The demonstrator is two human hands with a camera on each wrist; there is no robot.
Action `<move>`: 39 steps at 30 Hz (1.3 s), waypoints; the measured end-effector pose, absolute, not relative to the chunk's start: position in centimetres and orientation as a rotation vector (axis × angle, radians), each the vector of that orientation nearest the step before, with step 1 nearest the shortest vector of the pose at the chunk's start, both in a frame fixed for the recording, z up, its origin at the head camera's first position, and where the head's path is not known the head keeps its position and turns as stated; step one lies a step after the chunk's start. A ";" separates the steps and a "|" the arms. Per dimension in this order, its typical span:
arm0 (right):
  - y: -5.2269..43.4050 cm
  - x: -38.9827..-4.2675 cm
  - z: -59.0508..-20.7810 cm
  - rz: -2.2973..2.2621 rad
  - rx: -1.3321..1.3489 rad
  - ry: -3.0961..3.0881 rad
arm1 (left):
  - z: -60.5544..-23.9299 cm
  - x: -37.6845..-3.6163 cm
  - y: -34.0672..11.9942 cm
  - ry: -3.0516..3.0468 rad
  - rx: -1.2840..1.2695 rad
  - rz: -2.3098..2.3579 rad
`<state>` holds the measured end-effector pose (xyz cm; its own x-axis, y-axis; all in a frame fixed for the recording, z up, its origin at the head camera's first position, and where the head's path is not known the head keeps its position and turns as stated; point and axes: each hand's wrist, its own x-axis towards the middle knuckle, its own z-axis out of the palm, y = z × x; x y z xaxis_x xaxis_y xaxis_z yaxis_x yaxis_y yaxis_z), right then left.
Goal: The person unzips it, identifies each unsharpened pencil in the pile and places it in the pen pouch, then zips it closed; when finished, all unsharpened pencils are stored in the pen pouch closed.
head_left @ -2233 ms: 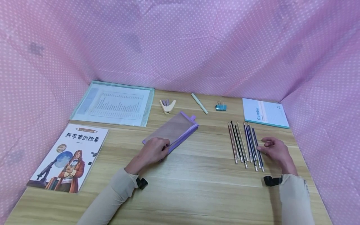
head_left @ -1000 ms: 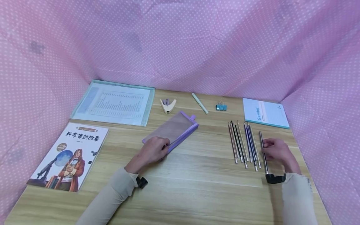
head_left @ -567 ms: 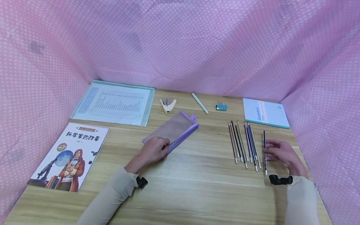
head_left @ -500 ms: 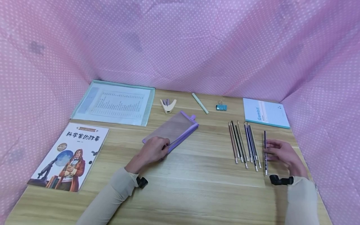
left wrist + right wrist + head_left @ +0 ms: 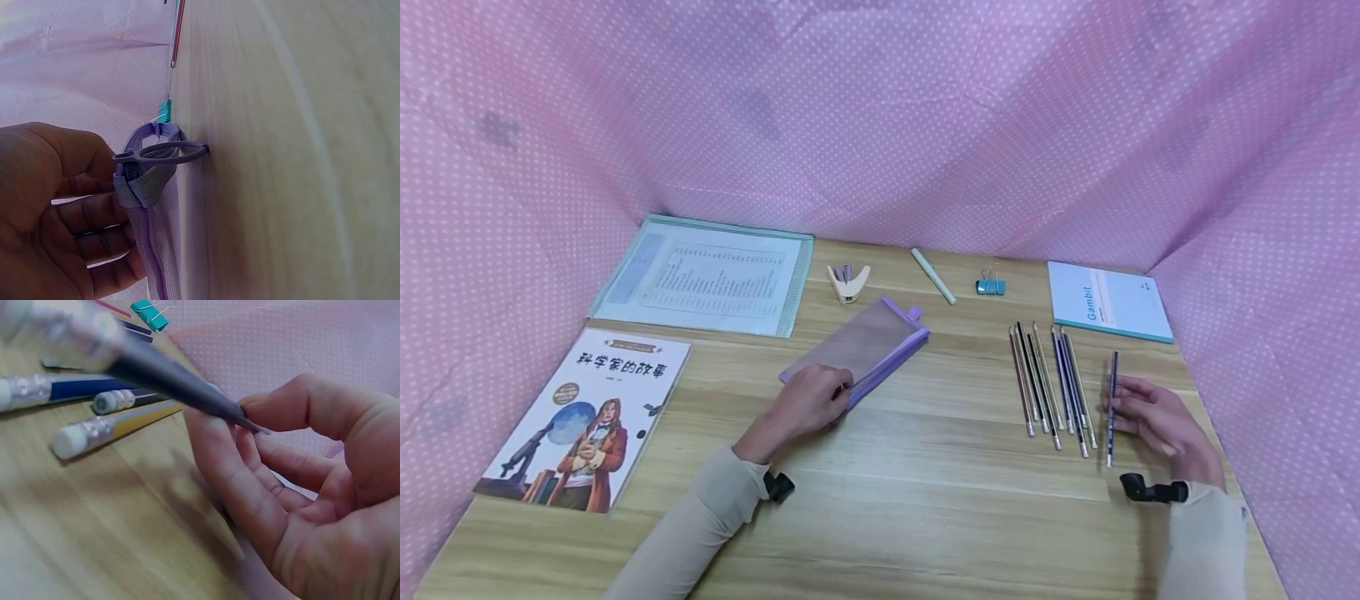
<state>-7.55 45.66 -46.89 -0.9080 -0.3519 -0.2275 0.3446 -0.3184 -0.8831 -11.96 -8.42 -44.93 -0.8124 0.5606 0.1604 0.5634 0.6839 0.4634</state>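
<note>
Now the right hand (image 5: 1153, 417) is pinching a single dark blue pencil (image 5: 1111, 400) between thumb and fingertips, and it is holding that pencil off to its own side of the row rather than among the others. About two seconds ago the same pencil was lying as the outermost one of the row, under the fingers; since then it has been drawn out sideways and is now sitting apart from the remaining pencils (image 5: 1051, 379), with bare table (image 5: 940, 492) showing between them. In the right wrist view the pencil is crossing in front of the curled fingers (image 5: 250, 481), seemingly raised a little off the wood, while the eraser ends of the others are lying just beyond it. Judging from this, one pencil is being singled out and picked up, and the rest are waiting in line.

Across from it, the left hand (image 5: 805, 404) is gripping the near end of the purple mesh pencil pouch (image 5: 861, 346), thumb and fingers closed round the fabric beside the zip pull (image 5: 159, 153); it has not shifted over these seconds, so the pouch is being kept steady for whatever comes over.

Farther beyond the hands, a staple remover (image 5: 847, 282), a pale green pen (image 5: 932, 276), a teal binder clip (image 5: 989, 286) and a light blue notebook (image 5: 1108, 301) are lying untouched.
</note>
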 end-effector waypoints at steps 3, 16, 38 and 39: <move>45.6 -7.5 -47.2 -2.302 -0.090 1.382 | -44.9 -12.0 -8.4 -2.887 -0.952 -0.791; 44.4 -7.3 -47.5 -2.412 -0.240 1.094 | -44.8 -12.0 -8.2 -2.893 -0.932 -0.786; 40.3 -6.3 -46.1 -2.515 -0.086 1.268 | -44.8 -12.0 -8.0 -2.854 -0.930 -0.812; 40.0 -6.3 -46.0 -2.520 -0.082 1.278 | -44.8 -11.9 -8.0 -2.854 -0.931 -0.812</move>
<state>-6.30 40.04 -46.01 -0.9492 -0.3016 -0.0898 0.2506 -0.5519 -0.7953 -11.94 -8.00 -44.76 -0.8205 0.5408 0.1854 0.5574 0.6846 0.4697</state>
